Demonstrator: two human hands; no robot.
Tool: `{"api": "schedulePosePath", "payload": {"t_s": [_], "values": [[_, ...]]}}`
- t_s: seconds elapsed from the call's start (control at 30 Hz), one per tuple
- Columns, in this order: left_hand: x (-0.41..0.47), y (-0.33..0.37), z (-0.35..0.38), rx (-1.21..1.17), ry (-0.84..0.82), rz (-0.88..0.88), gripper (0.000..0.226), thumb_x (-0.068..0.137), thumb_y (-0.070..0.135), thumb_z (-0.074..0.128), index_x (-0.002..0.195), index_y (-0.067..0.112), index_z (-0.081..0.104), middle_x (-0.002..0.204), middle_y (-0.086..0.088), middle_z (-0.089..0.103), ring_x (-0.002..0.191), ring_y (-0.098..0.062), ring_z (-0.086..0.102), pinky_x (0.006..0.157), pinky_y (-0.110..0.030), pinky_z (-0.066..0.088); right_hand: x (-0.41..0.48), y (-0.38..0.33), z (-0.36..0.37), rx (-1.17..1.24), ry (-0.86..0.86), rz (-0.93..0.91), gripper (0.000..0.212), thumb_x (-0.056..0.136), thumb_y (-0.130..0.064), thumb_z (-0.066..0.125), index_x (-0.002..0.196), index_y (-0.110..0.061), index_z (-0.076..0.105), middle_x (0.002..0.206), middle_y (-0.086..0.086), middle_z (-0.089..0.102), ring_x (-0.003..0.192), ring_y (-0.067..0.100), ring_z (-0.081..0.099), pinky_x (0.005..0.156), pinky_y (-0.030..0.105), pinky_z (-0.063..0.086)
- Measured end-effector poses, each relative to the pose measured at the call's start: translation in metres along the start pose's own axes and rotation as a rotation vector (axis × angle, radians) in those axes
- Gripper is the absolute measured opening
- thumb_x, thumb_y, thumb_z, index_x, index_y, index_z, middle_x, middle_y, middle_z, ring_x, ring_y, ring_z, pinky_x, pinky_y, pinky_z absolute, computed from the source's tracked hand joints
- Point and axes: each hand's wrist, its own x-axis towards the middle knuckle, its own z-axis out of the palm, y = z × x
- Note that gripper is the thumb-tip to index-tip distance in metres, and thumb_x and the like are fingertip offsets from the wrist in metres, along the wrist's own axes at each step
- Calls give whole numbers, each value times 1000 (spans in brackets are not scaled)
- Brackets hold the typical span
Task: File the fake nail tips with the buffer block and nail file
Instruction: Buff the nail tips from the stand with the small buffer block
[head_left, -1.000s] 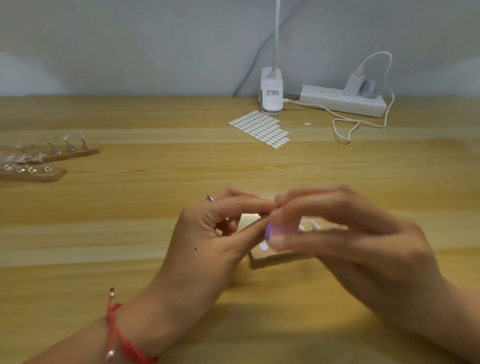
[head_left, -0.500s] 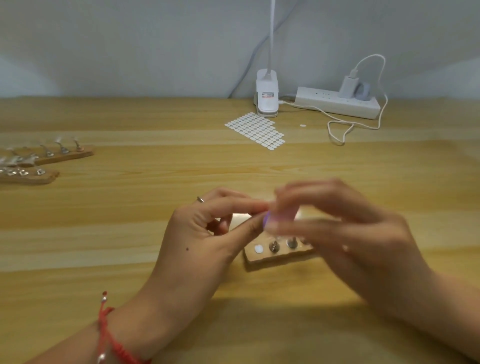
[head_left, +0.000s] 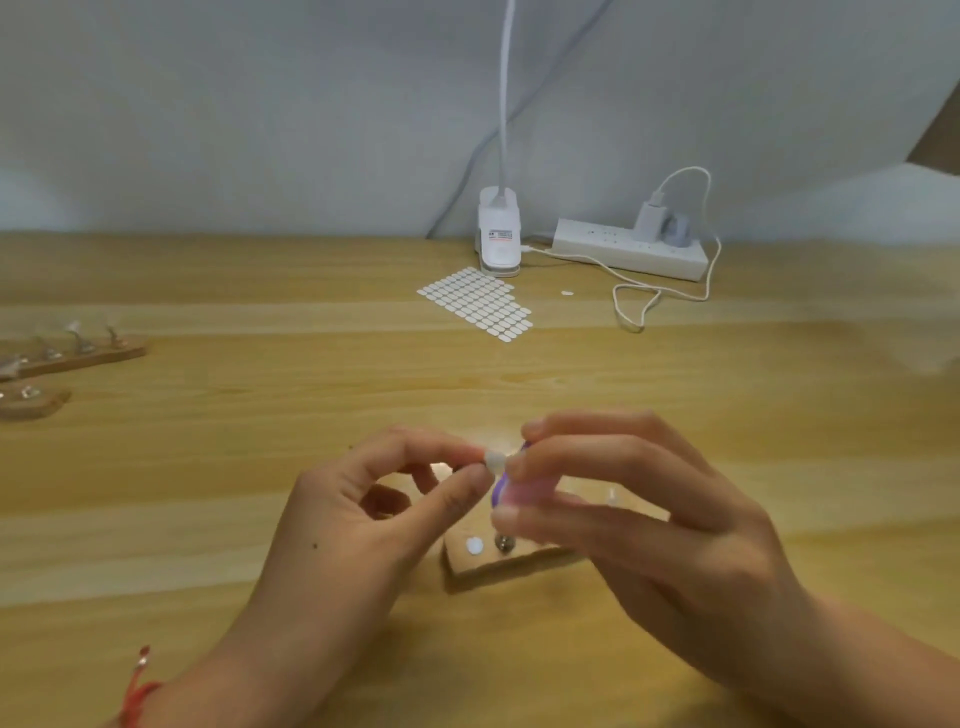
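Whitish fake nail tip (head_left: 494, 461) sits pinched between thumb and forefinger of your left grip (head_left: 353, 525), above the brown wooden holder block (head_left: 498, 565) on the tabletop (head_left: 208, 467). Your right grip (head_left: 675, 545) curls round a blurred pink-and-purple buffer block (head_left: 519, 491), mostly hidden inside it.

The tabletop (head_left: 208, 493) is pale yellow wood with long grain bands. The buffer block (head_left: 519, 491) is pink with a purple edge, the fake nail tip (head_left: 494, 460) whitish. White oval stickers (head_left: 480, 304) form a grid; the wrist cord (head_left: 137, 693) is red.
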Motion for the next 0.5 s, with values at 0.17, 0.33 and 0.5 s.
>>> {"api": "schedulePosePath", "payload": {"t_s": [0.17, 0.33, 0.5], "values": [[2, -3, -1, -43, -42, -24, 49, 45, 70, 75, 79, 35, 78, 88, -1, 72, 72, -20, 53, 57, -10, 39, 2, 1, 5, -67, -8, -14, 20, 98, -2, 59, 105, -6, 77, 108, 8, 71, 112, 23, 61, 96, 29, 50], [3, -1, -1, -36, -40, -47, 43, 47, 63, 76, 79, 34, 79, 87, -4, 71, 71, -20, 53, 56, -9, 38, 4, 7, 1, -80, 16, 23, 23, 97, -1, 55, 106, -6, 76, 108, 10, 70, 111, 26, 60, 94, 34, 50], [0, 7, 1, -50, -37, -77, 32, 55, 57, 80, 80, 38, 78, 76, 5, 73, 68, -15, 53, 58, -14, 40, 2, 6, 1, -23, 54, 27, 28, 93, 5, 60, 106, -15, 76, 110, 5, 66, 113, 22, 59, 94, 31, 49]]}}
